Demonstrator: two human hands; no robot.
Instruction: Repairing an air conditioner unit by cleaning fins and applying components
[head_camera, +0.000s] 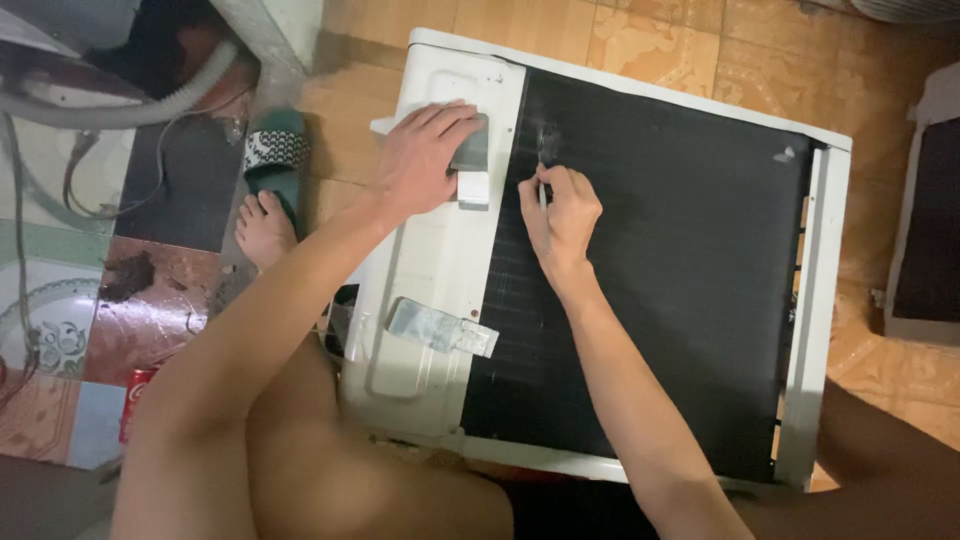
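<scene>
A white air-conditioner unit (440, 250) lies flat on the floor with its black finned coil (670, 280) facing up. My left hand (420, 160) rests palm down on the white casing, fingers spread over a grey bracket (472, 148) at the coil's edge. My right hand (560, 210) pinches a thin, light-coloured tool (542, 190) whose tip touches the fins near a pale scuffed patch (545, 140). A second grey metal bracket (440, 327) lies on the casing lower down.
My bare foot (263, 228) sits beside a green sandal (275, 150) left of the unit. A grey corrugated hose (130, 105) and wires lie at upper left. A red can (135, 395) stands at lower left. Another panel (925, 230) lies at the right edge.
</scene>
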